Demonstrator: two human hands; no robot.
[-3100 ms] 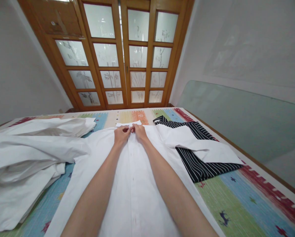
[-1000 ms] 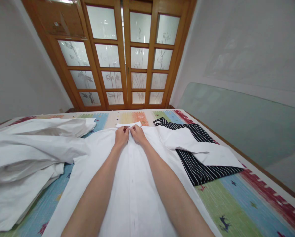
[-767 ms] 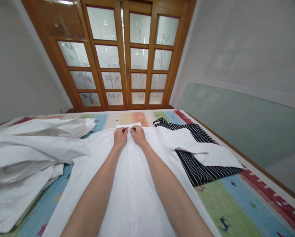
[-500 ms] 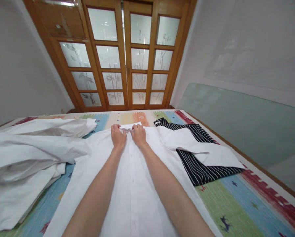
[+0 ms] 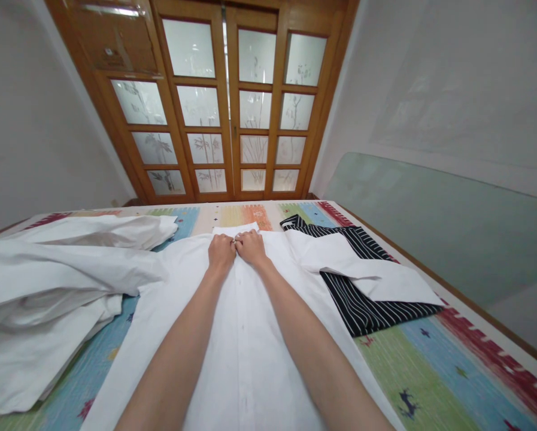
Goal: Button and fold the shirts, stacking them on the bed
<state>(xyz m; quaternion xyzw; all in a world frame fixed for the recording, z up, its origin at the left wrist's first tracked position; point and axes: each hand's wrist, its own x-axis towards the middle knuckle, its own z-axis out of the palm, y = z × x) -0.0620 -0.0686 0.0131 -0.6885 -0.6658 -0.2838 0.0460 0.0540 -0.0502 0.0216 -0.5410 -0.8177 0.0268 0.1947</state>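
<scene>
A white button-up shirt lies spread out in front of me, its collar at the far end and its front strip running toward me. Just below that collar, my left hand is closed on the shirt's neck edge. My right hand pinches the opposite edge, and the fingers of the two hands meet at the middle. Whether a button sits between the fingertips is hidden. One sleeve stretches out to the right, and the other side's sleeve reaches left.
Other white clothing is heaped at the left. A black-and-white striped garment lies partly under the right sleeve. Everything rests on a colourful patterned cover. Beyond its far edge stand wooden doors with glass panes; a pale green panel runs along the right.
Both hands have drawn together at the neck opening, closing the gap between the two shirt edges. The collar now stands flatter and shows more behind my fingers.
</scene>
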